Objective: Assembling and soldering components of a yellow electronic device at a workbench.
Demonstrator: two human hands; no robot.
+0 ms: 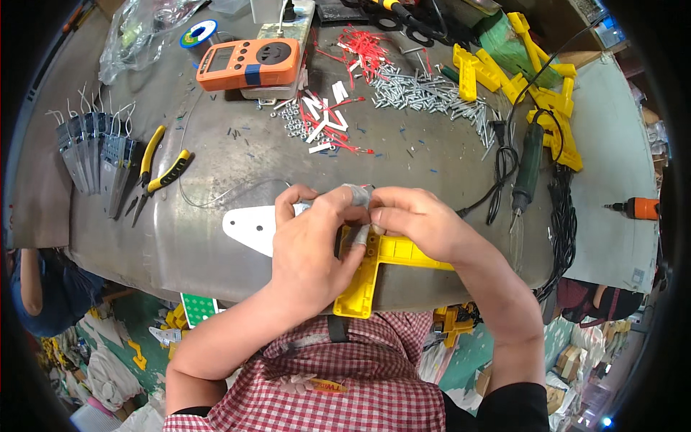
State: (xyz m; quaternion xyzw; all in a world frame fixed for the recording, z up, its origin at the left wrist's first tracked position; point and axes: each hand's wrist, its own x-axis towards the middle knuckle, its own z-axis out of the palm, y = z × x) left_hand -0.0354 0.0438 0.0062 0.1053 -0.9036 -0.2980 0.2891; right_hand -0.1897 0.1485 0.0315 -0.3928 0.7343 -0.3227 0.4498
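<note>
At the far left of the grey tabletop (216, 151), a row of grey metal pieces with white wires (97, 151) lay beside yellow-handled pliers (155, 173). An orange meter (248, 63) sat further back. A white metal plate (248, 227) lay just left of the left hand (313, 248), whose fingers (345, 205) were curled shut over a yellow plastic T-shaped part (378, 263) at the near edge. The right hand (421, 223) met it there, fingertips pinched on something small and grey above the part; what exactly could not be told. Right of that lay loose screws (425, 93), more yellow parts (547, 108) and a green soldering iron (531, 162).
</note>
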